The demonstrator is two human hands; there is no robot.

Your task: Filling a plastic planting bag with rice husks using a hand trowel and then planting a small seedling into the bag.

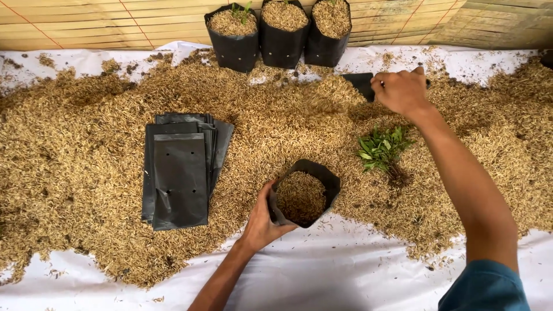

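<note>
Looking down, I see a big heap of rice husk (86, 167) spread over a white sheet (345, 270), and it fills most of the view. At twelve o'clock three black grow bags (280, 43) stand full and upright in a row by the bamboo wall (115, 20). The left one already has a small green sprout in it. I cannot tell if the other two do. So I judge three bags are done.

At nine o'clock a flat stack of empty black bags (180, 175) lies on the husk, so I think many are left to fill.

Near six o'clock one open grow bag (305, 196) stands at the edge of the heap, nearly full of husk, with no plant in it yet. A little bunch of green seedlings (383, 151) lies on the husk at about three o'clock from it.

My left hand (262, 222) comes up from the bottom and holds this bag. The fingers are wrapped on its left side, with the thumb at the rim.

My right arm reaches far out to one o'clock. My right hand (402, 91) is curled, fingers closed on a dark flat thing (360, 83), maybe a scoop or another bag. I cannot tell which.
</note>
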